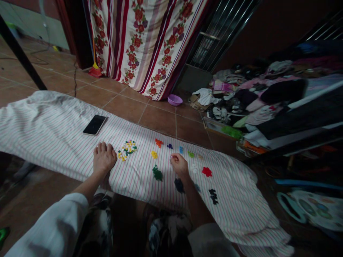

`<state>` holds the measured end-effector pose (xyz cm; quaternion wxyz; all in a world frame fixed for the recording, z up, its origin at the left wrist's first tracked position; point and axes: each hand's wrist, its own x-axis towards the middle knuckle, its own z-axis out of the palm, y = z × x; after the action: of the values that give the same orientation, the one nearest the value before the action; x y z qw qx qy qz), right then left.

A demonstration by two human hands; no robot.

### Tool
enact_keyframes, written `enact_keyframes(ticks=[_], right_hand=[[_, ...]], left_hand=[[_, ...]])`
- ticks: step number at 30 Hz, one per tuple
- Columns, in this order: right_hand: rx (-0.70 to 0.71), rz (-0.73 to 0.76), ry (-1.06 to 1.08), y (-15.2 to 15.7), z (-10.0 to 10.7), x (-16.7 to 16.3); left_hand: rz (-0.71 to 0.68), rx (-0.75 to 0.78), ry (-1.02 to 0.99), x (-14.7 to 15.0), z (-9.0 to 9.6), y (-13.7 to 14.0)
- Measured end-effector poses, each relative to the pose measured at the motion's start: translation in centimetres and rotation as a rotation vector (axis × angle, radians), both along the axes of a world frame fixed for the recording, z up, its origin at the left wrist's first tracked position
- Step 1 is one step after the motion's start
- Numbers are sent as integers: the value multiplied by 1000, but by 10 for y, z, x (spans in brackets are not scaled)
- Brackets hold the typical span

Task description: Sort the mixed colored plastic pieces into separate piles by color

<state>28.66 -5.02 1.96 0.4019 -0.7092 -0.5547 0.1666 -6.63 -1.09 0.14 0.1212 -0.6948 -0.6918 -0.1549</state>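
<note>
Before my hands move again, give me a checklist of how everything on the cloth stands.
1. Left hand open: ok, fingers spread, back up, beside the mixed pile.
2. Right hand free of pieces: cannot tell, its curled fingers hide the grip.
3. Mixed pile one colour: not ok, yellow, green and white pieces mingle.
4. Red pile apart from its neighbours: ok, striped cloth shows around it.
5. Smartphone clear of the pieces: ok, it lies beyond the left hand.
</note>
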Motion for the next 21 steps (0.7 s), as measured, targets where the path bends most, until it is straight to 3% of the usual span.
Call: enact_keyframes(ticks=[4,8,16,21], right_hand=[[-63,-157,-89,-16,0,46],[-165,-222,-186,-25,-4,69],[-251,-222,-391,-24,-12,75],[-226,-181,-422,-19,-16,74]], left_hand=[[-2,-12,-2,0,1,0],[3,-23,-26,1,2,0],[5,-25,-21,1,4,-2],[5,-26,-11,1,3,-1]])
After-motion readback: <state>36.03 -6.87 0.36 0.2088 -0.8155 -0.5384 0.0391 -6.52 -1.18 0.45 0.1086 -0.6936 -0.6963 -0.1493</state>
